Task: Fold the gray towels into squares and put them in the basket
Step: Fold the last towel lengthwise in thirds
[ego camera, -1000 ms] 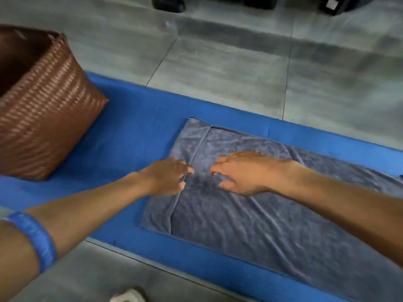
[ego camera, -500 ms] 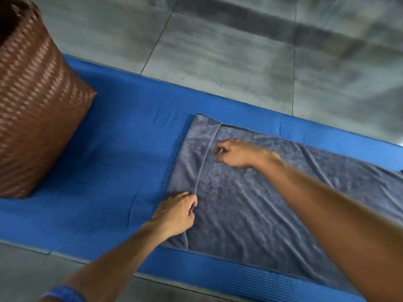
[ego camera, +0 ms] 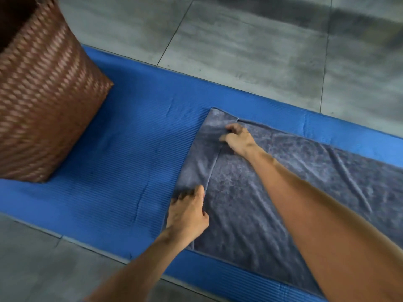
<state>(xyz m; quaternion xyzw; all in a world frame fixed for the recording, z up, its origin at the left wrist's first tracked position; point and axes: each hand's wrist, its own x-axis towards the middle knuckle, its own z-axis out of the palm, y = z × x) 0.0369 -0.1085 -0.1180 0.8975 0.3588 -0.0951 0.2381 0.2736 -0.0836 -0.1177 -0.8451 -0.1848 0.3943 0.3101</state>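
A gray towel (ego camera: 257, 192) lies spread on a blue mat (ego camera: 122, 171), with a narrow strip at its left end folded over. My left hand (ego camera: 187, 212) sits at the near part of that folded strip, its curled fingers gripping the flap's edge. My right hand (ego camera: 236, 137) is at the far part of the same strip, fingers curled and pinching the cloth near the far corner. The brown woven basket (ego camera: 43, 105) stands on the mat's left end, well apart from both hands.
Gray tiled floor (ego camera: 250, 44) surrounds the mat on the far and near sides. My right forearm crosses the towel's middle. Bare blue mat lies between the basket and the towel.
The hands have spread apart along the folded strip: the right moved to the far corner, the left toward the near edge. The view shifted, bringing the basket closer in.
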